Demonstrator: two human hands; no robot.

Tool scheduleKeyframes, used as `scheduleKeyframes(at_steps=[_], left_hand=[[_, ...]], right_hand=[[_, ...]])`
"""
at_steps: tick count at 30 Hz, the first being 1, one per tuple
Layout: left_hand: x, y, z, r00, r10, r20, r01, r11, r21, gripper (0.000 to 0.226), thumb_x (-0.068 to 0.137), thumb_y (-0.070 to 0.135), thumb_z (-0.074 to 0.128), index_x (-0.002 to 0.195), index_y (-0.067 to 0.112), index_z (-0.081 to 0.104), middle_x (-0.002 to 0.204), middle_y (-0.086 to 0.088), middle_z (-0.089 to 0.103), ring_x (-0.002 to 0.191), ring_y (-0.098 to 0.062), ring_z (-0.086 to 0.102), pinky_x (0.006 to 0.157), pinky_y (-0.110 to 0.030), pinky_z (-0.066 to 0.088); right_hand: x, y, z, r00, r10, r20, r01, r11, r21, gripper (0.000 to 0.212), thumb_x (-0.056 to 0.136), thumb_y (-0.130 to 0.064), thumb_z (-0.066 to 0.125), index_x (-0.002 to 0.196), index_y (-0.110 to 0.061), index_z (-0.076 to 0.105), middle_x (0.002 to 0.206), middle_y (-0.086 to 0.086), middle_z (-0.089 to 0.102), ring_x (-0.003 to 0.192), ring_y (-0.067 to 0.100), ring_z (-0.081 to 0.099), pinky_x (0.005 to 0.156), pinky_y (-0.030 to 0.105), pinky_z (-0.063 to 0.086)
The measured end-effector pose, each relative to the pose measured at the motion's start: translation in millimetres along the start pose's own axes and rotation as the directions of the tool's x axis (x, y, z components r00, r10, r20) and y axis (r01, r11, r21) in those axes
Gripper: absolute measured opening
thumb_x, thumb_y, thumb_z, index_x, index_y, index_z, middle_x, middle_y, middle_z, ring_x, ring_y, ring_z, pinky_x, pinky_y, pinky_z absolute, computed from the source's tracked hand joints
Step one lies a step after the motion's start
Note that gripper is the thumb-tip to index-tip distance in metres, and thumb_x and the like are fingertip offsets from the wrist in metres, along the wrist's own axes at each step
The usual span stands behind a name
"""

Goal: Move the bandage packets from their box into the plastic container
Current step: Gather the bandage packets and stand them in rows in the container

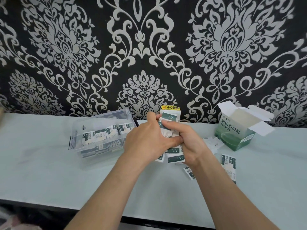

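A clear plastic container point(78, 135) sits at the left of the table, with several white-and-green bandage packets point(101, 133) standing and stacked inside. The green bandage box point(232, 131) stands open at the right, flaps up. Between them, my left hand point(146, 140) and my right hand point(191, 143) together grip a bundle of bandage packets point(171, 118) held upright above the table. Loose packets point(228, 163) lie on the table to the right of my right wrist, and others point(212, 143) lie beside the box.
The pale table point(49, 171) runs against a black wall with silver damask pattern. A yellow warning label point(171, 107) shows on the wall behind the bundle. The table's front edge runs along the bottom of the view.
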State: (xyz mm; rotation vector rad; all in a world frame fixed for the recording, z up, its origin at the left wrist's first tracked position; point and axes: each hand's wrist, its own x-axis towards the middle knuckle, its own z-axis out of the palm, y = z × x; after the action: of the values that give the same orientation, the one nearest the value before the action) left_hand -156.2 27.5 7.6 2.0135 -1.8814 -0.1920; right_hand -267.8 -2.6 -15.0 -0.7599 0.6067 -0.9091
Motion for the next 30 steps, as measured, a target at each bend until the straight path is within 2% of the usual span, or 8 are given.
scheduleKeyframes(at_steps=[4, 7, 10, 13, 16, 20, 26, 30], left_hand=[[1.7, 0.7, 4.7, 0.998, 0.030, 0.057, -0.026, 0.998, -0.066, 0.089, 0.066, 0.079, 0.060, 0.129, 0.028, 0.023, 0.096, 0.009, 0.062, 0.083, -0.020, 0.060, 0.067, -0.034, 0.043], [6.7, -2.5, 4.5, 0.980, 0.090, 0.179, -0.032, 0.952, -0.304, 0.100, 0.066, 0.069, 0.070, 0.142, 0.033, 0.015, 0.101, 0.008, 0.062, 0.089, -0.017, 0.061, 0.075, -0.033, 0.049], [9.2, -3.2, 4.8, 0.925, 0.241, 0.294, -0.048, 0.840, -0.540, 0.095, 0.059, 0.060, 0.079, 0.139, 0.035, 0.035, 0.110, 0.010, 0.066, 0.098, -0.012, 0.064, 0.091, -0.038, 0.052], [0.3, 4.5, 12.9, 0.871, 0.348, 0.348, -0.192, 0.891, -0.412, 0.091, 0.067, 0.058, 0.076, 0.143, 0.040, 0.029, 0.117, 0.015, 0.063, 0.105, -0.007, 0.060, 0.094, -0.035, 0.050], [-2.0, 2.4, 16.0, 0.878, 0.328, 0.349, -0.276, 0.942, -0.191, 0.107, 0.067, 0.068, 0.069, 0.150, 0.035, 0.009, 0.126, 0.010, 0.054, 0.112, -0.013, 0.053, 0.093, -0.037, 0.047], [-3.4, -5.2, -2.6, 0.917, 0.310, 0.252, -0.310, 0.950, -0.041, 0.102, 0.062, 0.072, 0.070, 0.142, 0.034, 0.019, 0.119, 0.013, 0.036, 0.115, -0.009, 0.036, 0.090, -0.031, 0.042], [-14.4, 3.0, -8.2, 0.862, 0.448, 0.236, -0.422, 0.893, -0.155, 0.135, 0.059, 0.062, 0.079, 0.149, 0.035, -0.018, 0.151, 0.029, -0.017, 0.139, 0.004, -0.014, 0.116, -0.026, 0.007], [-10.4, -3.8, -4.9, 0.866, 0.444, 0.230, -0.370, 0.878, -0.303, 0.133, 0.061, 0.048, 0.085, 0.149, 0.042, -0.015, 0.151, 0.031, -0.010, 0.141, 0.005, -0.011, 0.118, -0.026, 0.010]], right_hand=[[-1.9, -2.3, -3.9, 0.999, 0.008, -0.034, -0.010, 0.998, -0.066, 0.023, 0.088, -0.004, 0.056, 0.100, -0.016, 0.071, 0.082, 0.007, 0.071, 0.071, 0.022, 0.070, 0.066, 0.033, 0.056], [2.0, -9.0, -7.5, 0.991, 0.009, -0.131, -0.004, 0.999, 0.035, 0.026, 0.089, -0.002, 0.054, 0.103, -0.017, 0.070, 0.090, 0.013, 0.072, 0.074, 0.026, 0.071, 0.063, 0.035, 0.059], [3.4, -17.3, -15.2, 0.966, 0.019, -0.256, 0.035, 0.978, 0.205, 0.027, 0.090, -0.003, 0.050, 0.108, -0.016, 0.066, 0.085, 0.016, 0.067, 0.064, 0.028, 0.067, 0.052, 0.036, 0.058], [6.0, -16.6, -20.9, 0.947, 0.016, -0.320, 0.059, 0.973, 0.222, 0.029, 0.088, -0.004, 0.049, 0.108, -0.014, 0.067, 0.074, 0.009, 0.059, 0.050, 0.019, 0.060, 0.046, 0.028, 0.052], [7.0, -15.2, -20.0, 0.944, 0.030, -0.330, 0.062, 0.962, 0.265, 0.027, 0.088, 0.001, 0.045, 0.105, -0.009, 0.064, 0.079, 0.009, 0.060, 0.060, 0.017, 0.060, 0.057, 0.029, 0.054], [7.3, -17.7, -18.5, 0.959, 0.056, -0.278, 0.065, 0.911, 0.407, 0.029, 0.089, 0.004, 0.042, 0.114, -0.004, 0.055, 0.085, 0.016, 0.058, 0.061, 0.020, 0.060, 0.054, 0.028, 0.053], [4.6, -17.0, -7.0, 0.976, 0.054, -0.210, -0.040, 0.997, 0.071, 0.006, 0.091, -0.006, 0.048, 0.095, -0.006, 0.053, 0.052, 0.003, 0.046, 0.037, 0.008, 0.041, 0.036, 0.016, 0.031], [2.0, -12.6, 3.9, 0.982, 0.035, -0.186, -0.057, 0.992, -0.116, 0.011, 0.092, -0.003, 0.048, 0.092, -0.007, 0.057, 0.051, 0.005, 0.049, 0.042, 0.013, 0.044, 0.042, 0.021, 0.034]])
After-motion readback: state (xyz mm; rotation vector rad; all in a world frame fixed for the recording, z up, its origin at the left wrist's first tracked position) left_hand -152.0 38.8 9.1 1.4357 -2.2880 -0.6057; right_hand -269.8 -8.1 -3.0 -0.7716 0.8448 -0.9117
